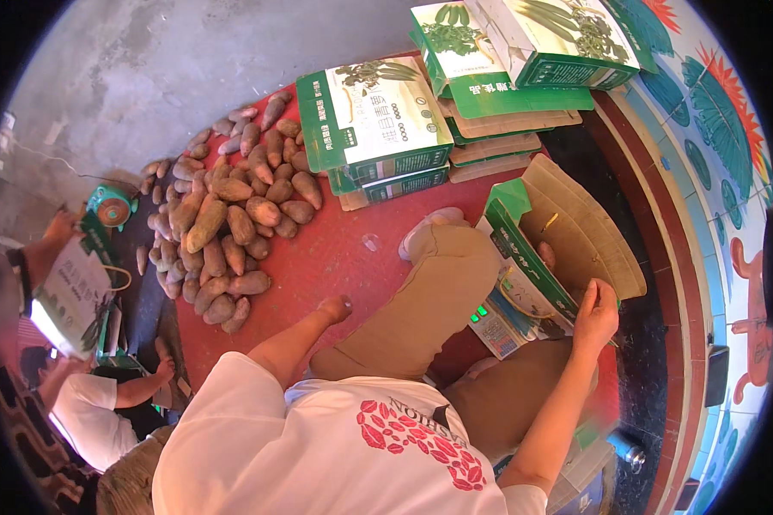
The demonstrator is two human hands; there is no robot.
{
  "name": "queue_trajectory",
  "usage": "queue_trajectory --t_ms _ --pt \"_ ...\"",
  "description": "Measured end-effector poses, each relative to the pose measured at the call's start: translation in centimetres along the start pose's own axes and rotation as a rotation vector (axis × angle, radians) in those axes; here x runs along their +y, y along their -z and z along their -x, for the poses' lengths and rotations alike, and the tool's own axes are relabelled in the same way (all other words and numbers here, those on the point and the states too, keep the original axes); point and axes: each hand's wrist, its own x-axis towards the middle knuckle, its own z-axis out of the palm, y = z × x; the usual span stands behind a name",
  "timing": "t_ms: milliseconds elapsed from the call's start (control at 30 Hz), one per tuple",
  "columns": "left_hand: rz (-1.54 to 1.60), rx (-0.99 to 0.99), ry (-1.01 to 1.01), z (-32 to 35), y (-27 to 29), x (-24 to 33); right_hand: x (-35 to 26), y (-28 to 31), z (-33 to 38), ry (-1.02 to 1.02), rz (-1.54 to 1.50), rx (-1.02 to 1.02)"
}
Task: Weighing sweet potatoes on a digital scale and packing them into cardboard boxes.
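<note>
Tubers (242, 226) lie on red matting (339, 257) beside grey floor (189, 69).

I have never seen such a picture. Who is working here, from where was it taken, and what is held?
There is no machine: a person works with two bare hands. A fisheye camera on the person's head looks down, so straight edges bend. On the red surface lies a pile of brown tubers, near stacked green-and-white boxes. The right hand touches the edge of an open box; a tuber shows inside. The left hand is over the red surface; whether it holds anything, I cannot tell.
</note>
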Motion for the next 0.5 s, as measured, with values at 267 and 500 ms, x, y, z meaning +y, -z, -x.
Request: queue_trajectory --t_ms 267,500 --pt "0.021 -0.005 0.011 -0.2 -0.4 0.4 0.7 0.3 0.1 -0.016 -0.004 -0.004" --pt "0.032 -0.010 0.008 -0.3 -0.3 -0.2 0.3 0.2 -0.1 -0.019 0.021 -0.013"
